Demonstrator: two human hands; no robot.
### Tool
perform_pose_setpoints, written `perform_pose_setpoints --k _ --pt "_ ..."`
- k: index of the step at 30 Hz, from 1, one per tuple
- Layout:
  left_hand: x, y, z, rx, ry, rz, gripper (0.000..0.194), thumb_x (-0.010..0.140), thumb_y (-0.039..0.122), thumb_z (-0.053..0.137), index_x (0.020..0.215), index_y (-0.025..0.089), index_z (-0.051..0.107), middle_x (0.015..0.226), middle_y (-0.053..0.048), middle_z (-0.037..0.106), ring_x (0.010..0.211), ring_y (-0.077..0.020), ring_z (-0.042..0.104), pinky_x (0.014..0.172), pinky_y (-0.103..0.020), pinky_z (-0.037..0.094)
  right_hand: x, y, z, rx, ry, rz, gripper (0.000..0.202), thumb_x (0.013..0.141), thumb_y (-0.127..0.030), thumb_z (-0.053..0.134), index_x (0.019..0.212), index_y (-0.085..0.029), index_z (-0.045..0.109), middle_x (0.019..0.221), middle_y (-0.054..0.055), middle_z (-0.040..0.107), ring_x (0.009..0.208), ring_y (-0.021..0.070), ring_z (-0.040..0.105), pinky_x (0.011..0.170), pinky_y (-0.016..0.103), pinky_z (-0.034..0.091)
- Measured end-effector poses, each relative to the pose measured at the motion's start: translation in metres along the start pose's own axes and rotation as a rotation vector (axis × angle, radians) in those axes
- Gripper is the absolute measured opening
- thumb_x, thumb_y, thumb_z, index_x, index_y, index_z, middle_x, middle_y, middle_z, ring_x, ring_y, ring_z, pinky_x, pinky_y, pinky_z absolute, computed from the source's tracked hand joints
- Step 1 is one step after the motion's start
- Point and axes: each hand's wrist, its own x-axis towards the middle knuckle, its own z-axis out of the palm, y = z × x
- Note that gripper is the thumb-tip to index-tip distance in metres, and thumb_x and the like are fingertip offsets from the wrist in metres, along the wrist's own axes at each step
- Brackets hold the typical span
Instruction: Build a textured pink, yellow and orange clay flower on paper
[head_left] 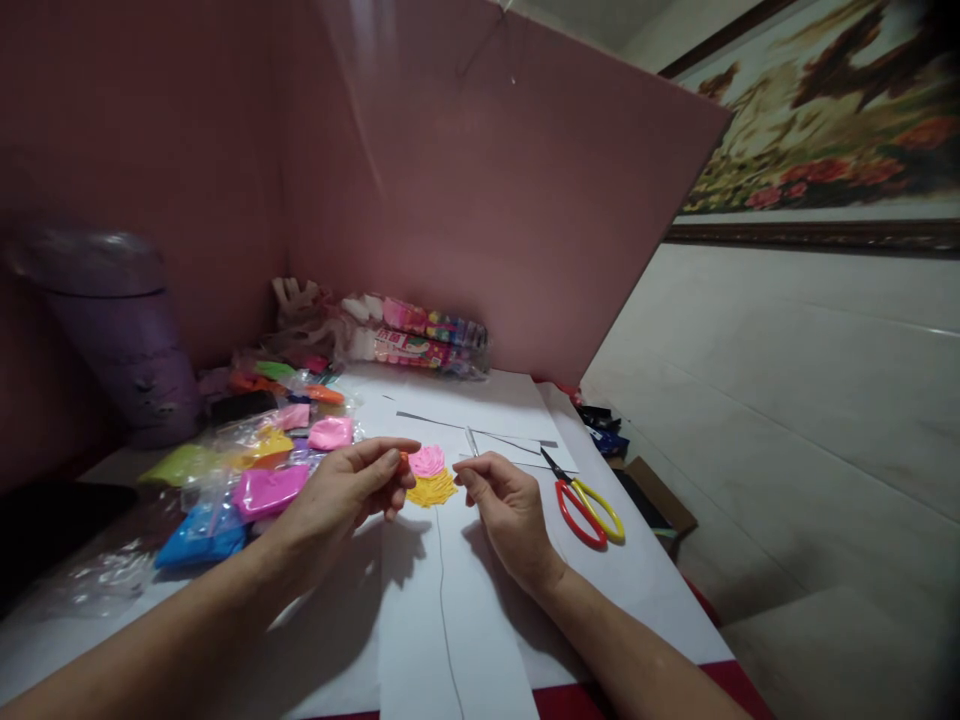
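Observation:
My left hand is closed, its thumb and forefinger pinching a small piece of orange clay, mostly hidden by the fingers. Across from it, my right hand is closed in a pinch; what its fingertips hold is too small to make out. A thin silvery tool shows just behind the right fingers, and I cannot tell whether the hand touches it. Between and beyond the hands, a pink clay patch and a yellow clay patch lie on a white paper sheet with a wavy pencil line running down it.
Red-and-yellow-handled scissors lie right of my right hand. Bags of coloured clay crowd the left side, near a purple tumbler. Packaged clay rests against the pink wall panel. Dark strips lie on paper at the back.

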Motion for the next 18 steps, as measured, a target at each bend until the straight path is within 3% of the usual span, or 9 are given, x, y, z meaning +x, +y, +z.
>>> perform_pose_setpoints --k 7,18 --pt "-0.0007 0.0001 0.0019 0.044 0.045 0.041 0.031 0.071 0.04 0.074 0.082 0.013 0.065 0.06 0.002 0.056 0.047 -0.0065 0.044 0.044 -0.019 0.032 -0.0003 -0.0001 -0.0001 0.005 -0.003 -0.007 0.012 0.086 -0.024 0.058 0.083 -0.019 0.069 0.074 0.002 0.061 0.061 0.0127 0.053 0.058 0.026 0.043" --pt "-0.0022 0.0 0.0027 0.011 -0.031 -0.01 0.042 0.07 0.036 0.075 0.102 0.011 0.065 0.069 -0.003 0.064 0.049 -0.0089 0.051 0.048 -0.023 0.039 -0.0001 -0.001 -0.0009 -0.012 -0.012 -0.013 0.012 0.086 -0.024 0.058 0.083 -0.018 0.068 0.074 0.002 0.061 0.061 0.0126 0.053 0.058 0.026 0.043"
